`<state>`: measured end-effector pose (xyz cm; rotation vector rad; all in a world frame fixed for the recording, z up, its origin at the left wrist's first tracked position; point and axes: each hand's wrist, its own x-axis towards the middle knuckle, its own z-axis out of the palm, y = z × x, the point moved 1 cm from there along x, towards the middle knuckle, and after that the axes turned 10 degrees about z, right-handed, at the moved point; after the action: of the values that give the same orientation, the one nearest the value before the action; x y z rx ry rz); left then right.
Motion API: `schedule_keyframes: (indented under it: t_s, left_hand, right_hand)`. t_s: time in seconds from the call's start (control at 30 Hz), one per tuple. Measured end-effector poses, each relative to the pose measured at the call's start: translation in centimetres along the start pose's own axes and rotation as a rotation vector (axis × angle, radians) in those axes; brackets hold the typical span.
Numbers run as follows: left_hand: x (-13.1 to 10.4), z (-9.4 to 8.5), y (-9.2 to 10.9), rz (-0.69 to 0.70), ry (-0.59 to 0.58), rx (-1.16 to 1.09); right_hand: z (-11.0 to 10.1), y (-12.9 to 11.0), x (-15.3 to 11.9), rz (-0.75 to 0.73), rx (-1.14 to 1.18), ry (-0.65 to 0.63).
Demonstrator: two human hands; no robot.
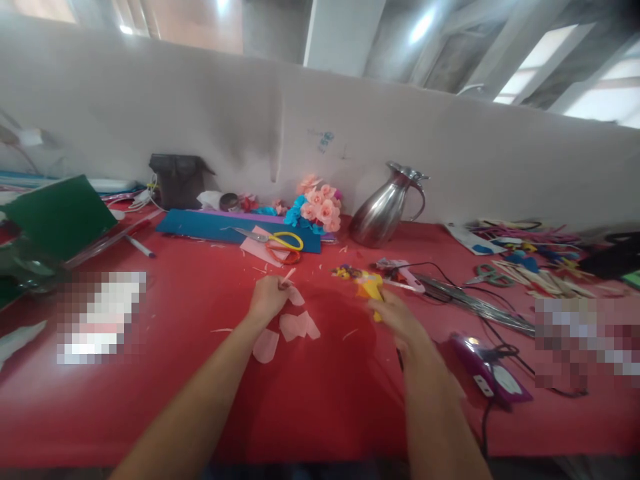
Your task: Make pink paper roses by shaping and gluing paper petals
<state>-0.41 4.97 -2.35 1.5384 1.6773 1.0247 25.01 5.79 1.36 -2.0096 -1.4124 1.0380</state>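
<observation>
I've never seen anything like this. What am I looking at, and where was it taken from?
There's no machine here, just a person's two bare hands, seen from a camera worn on the head, looking forward and down. The left hand pinches a small pink strip. The right hand is at the handle of a yellow glue gun; blur hides how firmly it grips. On the red table lie pink paper pieces and scissors, with paper flowers and a metal jug behind.
</observation>
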Motion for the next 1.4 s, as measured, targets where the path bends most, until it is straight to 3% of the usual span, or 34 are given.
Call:
schedule_keyframes:
  t_s: [0.1,0.2,0.37,0.53,0.67,0.9,1.4]
  left_hand:
    - [0.2,-0.1,-0.6,-0.090,-0.005,-0.241]
    - [0.4,-0.2,-0.9,-0.106,0.020,-0.311]
    - [0.4,-0.2,-0.3,-0.093,0.011,-0.052]
    - [0.3,-0.2,-0.1,-0.110,0.021,-0.072]
    - [0.2,-0.4,0.1,-0.086,0.016,-0.061]
    - [0.3,-0.5,0.4,-0.061,0.029,-0.001]
    - [0.1,-0.9,0.4,-0.015,-0.058,0.076]
  right_hand:
    - [0.3,-1.0,-1.3,-0.022,0.301,-0.211]
    - [0.7,-1.6,-2.3,-0.094,0.381,-0.351]
    - [1.7,-1.7,-3.1,-0.145,0.130,-0.313]
    - [2.5,-2.2,-4.2,-0.173,-0.030,-0.311]
    - [3.1,-2.5,-4.8,-0.219,-0.033,-0.352]
    - [3.2,-2.7,-5.0,-0.337,-0.116,-0.295]
    - [3.9,-3.0,-5.5,-0.299,-0.248,-0.241]
